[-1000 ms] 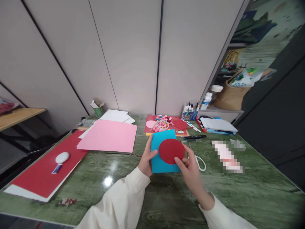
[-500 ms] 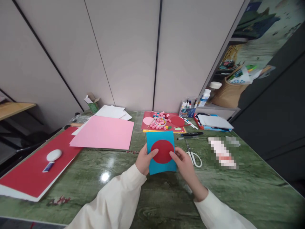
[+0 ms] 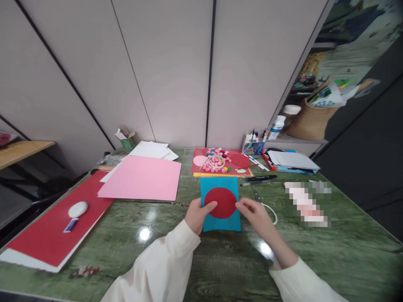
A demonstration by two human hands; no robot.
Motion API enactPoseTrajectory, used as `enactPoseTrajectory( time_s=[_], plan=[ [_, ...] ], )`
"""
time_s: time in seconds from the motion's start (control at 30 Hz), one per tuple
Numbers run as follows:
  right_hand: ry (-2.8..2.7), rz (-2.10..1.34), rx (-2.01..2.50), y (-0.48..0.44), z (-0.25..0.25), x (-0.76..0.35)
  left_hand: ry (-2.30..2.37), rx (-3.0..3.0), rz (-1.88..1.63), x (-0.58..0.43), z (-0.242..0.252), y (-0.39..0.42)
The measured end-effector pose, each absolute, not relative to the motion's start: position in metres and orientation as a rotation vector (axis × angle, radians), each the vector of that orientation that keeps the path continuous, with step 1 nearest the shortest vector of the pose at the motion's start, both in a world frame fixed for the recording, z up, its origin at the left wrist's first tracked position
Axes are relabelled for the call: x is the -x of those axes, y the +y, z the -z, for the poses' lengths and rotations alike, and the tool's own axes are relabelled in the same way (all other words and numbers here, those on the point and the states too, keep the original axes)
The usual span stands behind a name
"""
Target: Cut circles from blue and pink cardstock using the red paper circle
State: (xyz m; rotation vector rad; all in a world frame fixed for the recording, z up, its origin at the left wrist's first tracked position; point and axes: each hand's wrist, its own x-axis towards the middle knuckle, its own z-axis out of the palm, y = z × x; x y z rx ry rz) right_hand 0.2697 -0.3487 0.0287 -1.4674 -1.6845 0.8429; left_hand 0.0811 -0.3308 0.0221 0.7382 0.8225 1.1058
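Red circle (image 3: 224, 203) lies centred on the blue card (image 3: 220, 224). The left hand (image 3: 197, 214) pinches the card, thumb on the circle's left edge; the right hand (image 3: 258, 212) touches its right edge, grip unclear. Even pressure from both sides should keep it centred. Scissors (image 3: 267, 207) lie beside them on the green marble table (image 3: 315, 260), under grey wall panels.

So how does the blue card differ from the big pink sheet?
The blue card is smaller than the pink sheet. The blue card bears a red circle; the pink sheet is bare. The left hand and right hand touch the blue card, neither the pink sheet. Both are paper rectangles.
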Motion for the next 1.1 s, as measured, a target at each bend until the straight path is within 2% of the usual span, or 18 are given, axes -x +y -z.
enactPoseTrajectory(
  time_s=[0.07,0.17,0.37,0.63,0.7,0.8,0.87,0.97,1.1],
  plan=[
    [-1.889,-0.639,1.717,-0.343,-0.032,-0.296,0.857,-0.715,-1.154,-0.079,-0.021,-0.328],
    [-1.905,-0.367,2.381,-0.332,-0.025,-0.338,0.888,-0.684,-1.221,-0.075,-0.02,-0.322],
    [-1.882,-0.391,2.493,-0.323,-0.003,-0.36,0.889,-0.704,-1.242,-0.073,-0.022,-0.322],
    [-1.812,-0.611,2.313,-0.327,-0.025,-0.359,0.924,-0.725,-1.234,-0.07,-0.025,-0.323],
    [-1.75,-0.786,2.109,-0.331,-0.035,-0.353,0.924,-0.74,-1.235,-0.07,-0.026,-0.323],
    [-1.419,-1.291,1.459,-0.34,-0.047,-0.332,0.919,-0.757,-1.214,-0.072,-0.026,-0.326],
    [-1.254,-1.415,1.251,-0.346,-0.05,-0.315,0.913,-0.779,-1.174,-0.074,-0.025,-0.329],
    [-1.115,-1.337,1.184,-0.351,-0.045,-0.295,0.9,-0.828,-1.104,-0.079,-0.021,-0.332],
    [-1.116,-1.219,1.325,-0.351,-0.034,-0.282,0.888,-0.887,-1.059,-0.083,-0.016,-0.335]
  ],
)
